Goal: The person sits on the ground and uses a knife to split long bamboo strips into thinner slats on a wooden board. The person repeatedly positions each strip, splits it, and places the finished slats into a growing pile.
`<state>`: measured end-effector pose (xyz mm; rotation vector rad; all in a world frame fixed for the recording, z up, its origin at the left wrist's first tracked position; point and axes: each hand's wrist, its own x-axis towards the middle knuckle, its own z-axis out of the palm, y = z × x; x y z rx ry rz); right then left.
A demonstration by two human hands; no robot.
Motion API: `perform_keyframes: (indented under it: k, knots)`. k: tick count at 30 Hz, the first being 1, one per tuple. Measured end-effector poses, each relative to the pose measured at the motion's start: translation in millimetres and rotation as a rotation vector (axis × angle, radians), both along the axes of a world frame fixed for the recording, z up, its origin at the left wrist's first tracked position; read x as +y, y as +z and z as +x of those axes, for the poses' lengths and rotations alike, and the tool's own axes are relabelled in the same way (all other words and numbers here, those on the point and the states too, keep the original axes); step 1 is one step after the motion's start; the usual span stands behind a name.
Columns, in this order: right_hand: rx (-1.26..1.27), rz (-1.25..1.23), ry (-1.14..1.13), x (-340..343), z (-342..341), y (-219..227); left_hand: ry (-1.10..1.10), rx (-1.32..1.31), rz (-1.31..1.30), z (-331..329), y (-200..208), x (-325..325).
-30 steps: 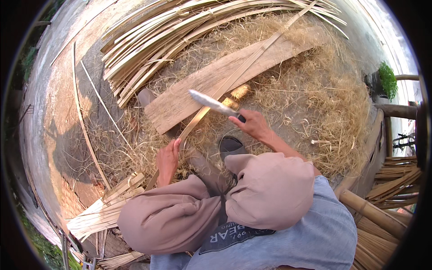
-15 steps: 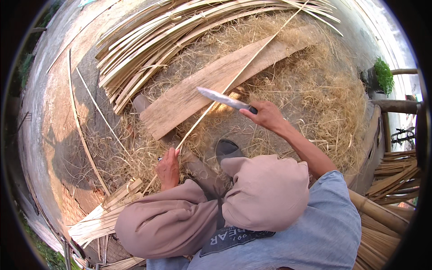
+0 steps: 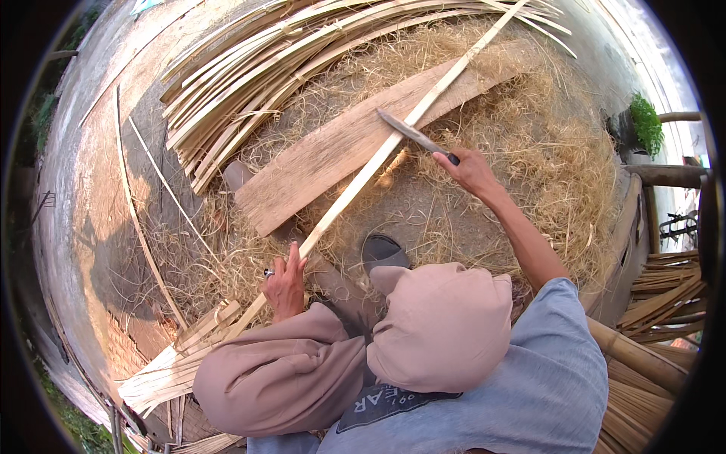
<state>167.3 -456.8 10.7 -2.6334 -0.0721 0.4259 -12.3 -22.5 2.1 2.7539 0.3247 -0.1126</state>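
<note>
A long pale bamboo strip (image 3: 358, 181) runs slantwise from beside my left knee up to the far right, its broad face showing. My left hand (image 3: 284, 289), with a ring on one finger, grips its near part; one finger is lifted and the thumb's place is partly hidden. In my right hand (image 3: 470, 171) is a knife (image 3: 414, 135), held by its dark handle. Its blade lies across the strip, over a wide wooden board (image 3: 302, 175). Whether the edge touches the strip I cannot tell.
A big bundle of bamboo strips (image 3: 234, 102) lies at the far left. Curly shavings (image 3: 544, 174) cover the ground around the board. More strips (image 3: 174, 371) are stacked by my left knee. A bamboo pole (image 3: 635, 356) and split bamboo (image 3: 665, 291) stand to my right.
The strip has turned from its narrow edge to its broad face. My right hand and the knife have moved right and farther away, the blade now over the strip. A left finger has lifted.
</note>
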Motion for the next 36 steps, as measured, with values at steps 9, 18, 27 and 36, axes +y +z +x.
perform_keyframes:
  k: [9, 18, 27, 36]
  knots:
    - [-0.154, 0.167, 0.127, 50, -37, -36, 0.018, 0.028, -0.026, -10, 4, 8]
    - [-0.263, 0.107, -0.591, -90, 67, -33, 0.002, -0.122, -0.049, -15, 4, 12]
    - [-0.222, 0.085, 0.323, 67, -56, -28, 0.061, 0.094, 0.005, -32, 8, 13]
    - [-0.185, 0.107, 0.098, 24, -27, -41, 0.053, 0.074, -0.049, -32, 9, 16]
